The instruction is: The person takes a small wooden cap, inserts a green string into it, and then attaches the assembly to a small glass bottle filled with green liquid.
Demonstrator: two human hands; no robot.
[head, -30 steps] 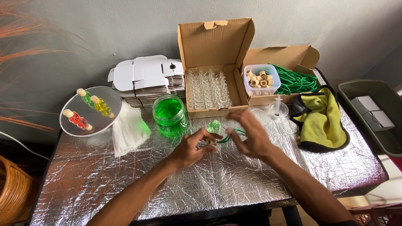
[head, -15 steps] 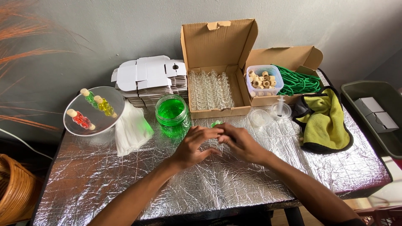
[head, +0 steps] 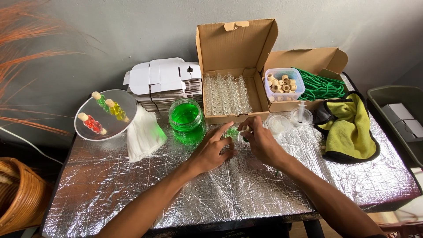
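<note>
At the desk's (head: 110, 185) far left edge a clear plate (head: 105, 115) of filled bottles juts past the foil; a nudge could tip it. The open jar (head: 187, 121) of green liquid stands just beside the left hand (head: 211, 150), so a stray wrist may spill it. Both hands pinch a small green bottle (head: 232, 132) near the desk's middle; the right hand (head: 260, 141) pressing its cork (head: 245, 129) could slip.

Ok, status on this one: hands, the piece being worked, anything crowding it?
Left hand and right hand both pinch a small green-filled vial over the foil table. Green jar close on the left, not touching. Nothing blocking.
</note>
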